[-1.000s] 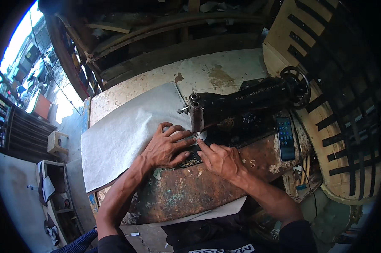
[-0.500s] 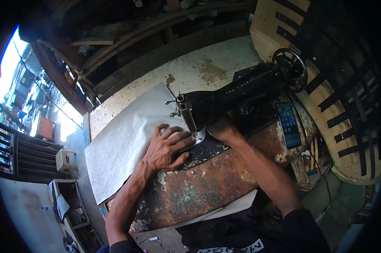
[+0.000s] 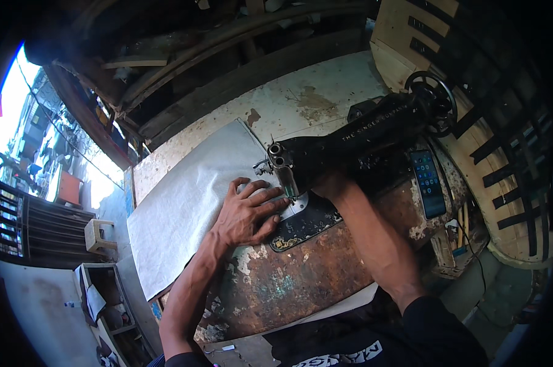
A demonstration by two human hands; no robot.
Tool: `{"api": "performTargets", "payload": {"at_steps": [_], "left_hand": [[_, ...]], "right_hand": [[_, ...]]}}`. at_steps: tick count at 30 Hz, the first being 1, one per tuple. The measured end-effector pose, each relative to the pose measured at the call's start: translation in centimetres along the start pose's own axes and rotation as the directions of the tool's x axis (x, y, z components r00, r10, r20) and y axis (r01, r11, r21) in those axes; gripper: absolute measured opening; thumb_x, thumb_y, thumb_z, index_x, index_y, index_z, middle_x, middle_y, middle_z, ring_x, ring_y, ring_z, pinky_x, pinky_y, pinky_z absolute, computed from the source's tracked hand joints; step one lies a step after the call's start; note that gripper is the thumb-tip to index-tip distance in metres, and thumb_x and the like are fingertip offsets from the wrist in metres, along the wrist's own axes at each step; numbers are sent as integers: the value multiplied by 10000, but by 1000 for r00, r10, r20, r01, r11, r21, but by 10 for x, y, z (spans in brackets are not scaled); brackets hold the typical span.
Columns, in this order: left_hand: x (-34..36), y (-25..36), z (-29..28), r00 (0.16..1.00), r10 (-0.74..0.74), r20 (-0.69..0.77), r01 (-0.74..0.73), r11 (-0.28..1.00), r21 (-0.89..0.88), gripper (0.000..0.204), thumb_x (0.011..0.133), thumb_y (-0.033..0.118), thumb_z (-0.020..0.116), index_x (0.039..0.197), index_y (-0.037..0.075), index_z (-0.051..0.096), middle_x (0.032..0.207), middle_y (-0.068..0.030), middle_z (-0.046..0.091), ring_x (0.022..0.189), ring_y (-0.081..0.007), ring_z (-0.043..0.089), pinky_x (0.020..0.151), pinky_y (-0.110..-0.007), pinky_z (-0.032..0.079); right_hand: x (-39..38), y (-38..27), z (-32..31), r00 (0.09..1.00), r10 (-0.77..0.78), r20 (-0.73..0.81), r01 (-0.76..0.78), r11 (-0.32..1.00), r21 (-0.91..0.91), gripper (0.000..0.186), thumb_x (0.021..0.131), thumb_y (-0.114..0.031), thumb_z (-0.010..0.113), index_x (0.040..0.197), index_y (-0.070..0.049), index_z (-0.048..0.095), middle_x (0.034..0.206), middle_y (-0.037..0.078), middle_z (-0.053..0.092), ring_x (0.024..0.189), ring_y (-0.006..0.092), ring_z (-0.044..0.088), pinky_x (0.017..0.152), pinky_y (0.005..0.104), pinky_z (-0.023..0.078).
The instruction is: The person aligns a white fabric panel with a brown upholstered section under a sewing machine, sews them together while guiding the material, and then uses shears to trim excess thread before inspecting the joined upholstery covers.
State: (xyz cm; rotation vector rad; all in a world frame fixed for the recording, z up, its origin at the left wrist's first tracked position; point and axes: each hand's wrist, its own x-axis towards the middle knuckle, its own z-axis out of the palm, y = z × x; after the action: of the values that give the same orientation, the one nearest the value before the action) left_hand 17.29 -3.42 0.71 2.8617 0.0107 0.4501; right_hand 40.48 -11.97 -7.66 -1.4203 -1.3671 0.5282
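A black sewing machine (image 3: pixel 350 131) stands on a worn table, its needle end toward the middle. A large sheet of whitish-grey material (image 3: pixel 188 202) lies flat to the left of the needle, one edge at the presser foot. My left hand (image 3: pixel 247 215) rests on that sheet, fingers spread, fingertips close beside the presser foot (image 3: pixel 292 197). Nothing is gripped in it. My right hand (image 3: pixel 330 185) reaches beneath the machine's arm, to the right of the needle. Its fingers are hidden by the machine and dark shadow.
A smartphone (image 3: pixel 427 185) with a lit screen lies right of my right forearm. The handwheel (image 3: pixel 431 101) is at the far right. Beyond stands a wooden panel with black straps (image 3: pixel 503 183). A small stool (image 3: pixel 99 235) and an open cabinet (image 3: pixel 114 306) are on the left.
The view has shifted slightly, so the machine and phone appear further right. My left hand keeps its flat pose on the sheet; my right hand is still beneath the machine's arm.
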Motion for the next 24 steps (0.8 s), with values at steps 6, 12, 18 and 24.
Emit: {"api": "performTargets", "payload": {"at_steps": [6, 12, 18, 24], "left_hand": [[-1, 0, 0, 1000, 6, 11, -6, 999, -42, 367, 874, 292, 633, 1208, 176, 732, 1220, -64, 682, 1200, -281, 572, 1073, -512, 348], [-5, 3, 3, 1000, -2, 21, 3, 999, -43, 382, 864, 284, 643, 1223, 190, 732, 1249, -55, 675, 1207, -276, 563, 1092, -526, 340], [-8, 10, 2, 999, 12, 46, -9, 998, -68, 396, 844, 263, 666, 1227, 187, 734, 1281, -47, 670, 1214, -268, 558, 1095, -530, 338], [-6, 9, 2, 998, -1, 63, 5, 998, -57, 387, 879, 294, 629, 1249, 212, 712, 1340, -29, 652, 1236, -251, 555, 1105, -545, 315]], "right_hand": [[-4, -8, 1, 987, -161, -5, 145, 902, -407, 313, 967, -83, 545, 1272, -32, 592, 1257, 154, 632, 1181, 270, 587, 1052, 399, 457], [-3, -2, 3, 911, -407, -66, 285, 737, -613, 266, 934, -136, 611, 1183, -70, 673, 1093, 95, 700, 1005, 229, 668, 881, 382, 527], [-1, 6, 7, 953, -277, -121, 207, 891, -404, 326, 942, -126, 591, 1256, -79, 664, 1143, 100, 708, 1021, 228, 681, 876, 378, 538], [-4, 10, 1, 902, -431, 37, 297, 554, -778, 295, 926, -117, 599, 1207, -67, 675, 1091, 117, 705, 983, 251, 682, 853, 379, 541]]}}
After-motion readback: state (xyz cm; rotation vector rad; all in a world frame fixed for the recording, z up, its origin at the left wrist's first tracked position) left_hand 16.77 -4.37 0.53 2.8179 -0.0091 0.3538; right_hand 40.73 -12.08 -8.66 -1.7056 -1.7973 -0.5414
